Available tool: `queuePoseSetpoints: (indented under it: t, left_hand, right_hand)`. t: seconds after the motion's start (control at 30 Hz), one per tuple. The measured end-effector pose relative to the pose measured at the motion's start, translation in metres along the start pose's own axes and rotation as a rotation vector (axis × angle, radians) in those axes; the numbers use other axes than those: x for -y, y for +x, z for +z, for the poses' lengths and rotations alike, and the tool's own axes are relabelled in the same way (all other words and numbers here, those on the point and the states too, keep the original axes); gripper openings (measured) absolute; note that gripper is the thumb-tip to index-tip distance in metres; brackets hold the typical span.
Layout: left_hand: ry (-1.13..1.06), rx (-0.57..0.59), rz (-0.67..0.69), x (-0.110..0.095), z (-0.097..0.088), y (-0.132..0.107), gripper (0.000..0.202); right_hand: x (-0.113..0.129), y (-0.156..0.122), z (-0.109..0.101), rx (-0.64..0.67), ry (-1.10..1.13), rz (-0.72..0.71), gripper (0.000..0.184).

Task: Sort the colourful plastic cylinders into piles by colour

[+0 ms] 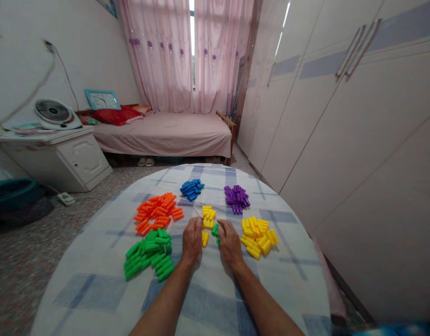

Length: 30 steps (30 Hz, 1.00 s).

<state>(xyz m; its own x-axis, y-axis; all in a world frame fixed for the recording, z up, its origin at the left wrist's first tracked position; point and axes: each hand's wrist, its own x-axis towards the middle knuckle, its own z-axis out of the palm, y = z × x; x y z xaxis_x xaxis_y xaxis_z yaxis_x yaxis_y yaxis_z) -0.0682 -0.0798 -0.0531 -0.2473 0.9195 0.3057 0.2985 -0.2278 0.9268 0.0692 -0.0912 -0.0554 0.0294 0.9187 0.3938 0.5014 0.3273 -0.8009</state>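
Observation:
My left hand (193,238) is curled at the middle of the table, its fingertips against a small group of yellow plastic tubes (208,217). Another short yellow pair (205,239) lies beside its palm. Facing it, my right hand (230,241) has bent fingers around a few green plastic tubes (215,229), partly hidden by the hand. To the left are an orange pile (158,212) and a green pile (148,254) of similar tubes. A larger yellow pile (259,235) lies right of my right hand.
Farther back on the round, cloth-covered table (215,303) sit a blue pile (192,189) and a purple pile (237,199). Beyond stand a bed (165,133) and a cabinet (81,158) bearing a fan (55,113). Tall wardrobe doors (341,154) line the right.

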Motion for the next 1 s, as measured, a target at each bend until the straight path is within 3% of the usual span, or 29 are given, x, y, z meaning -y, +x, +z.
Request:
queuePoseSetpoints:
  t: [0.27,0.4,0.5,0.7,0.83,0.93,1.0]
  left_hand:
    - [0.308,0.032,0.267,-0.006,0.005,-0.003,0.022]
    - [0.396,0.084,0.336,-0.006,0.004,-0.01,0.019]
    - [0.471,0.141,0.347,-0.009,-0.001,-0.022,0.027]
    - [0.614,0.104,0.426,-0.016,-0.009,-0.059,0.036]
    - [0.668,0.114,0.486,-0.016,-0.016,-0.079,0.032]
    - [0.694,0.091,0.468,-0.017,-0.022,-0.083,0.03]
    - [0.691,0.092,0.452,-0.019,-0.024,-0.083,0.025]
  right_hand:
    - [-0.003,-0.001,0.004,0.034,-0.112,-0.051,0.032]
    - [-0.003,-0.001,0.002,0.075,-0.193,-0.11,0.028]
    - [-0.003,0.001,0.002,0.074,-0.205,-0.136,0.026]
    - [0.003,-0.003,-0.001,0.041,-0.167,-0.13,0.03]
    - [0.008,-0.026,-0.028,-0.067,-0.184,-0.191,0.034]
    - [-0.001,-0.04,-0.071,-0.152,-0.297,-0.257,0.035]
    - [-0.014,-0.045,-0.103,-0.27,-0.426,-0.209,0.035]
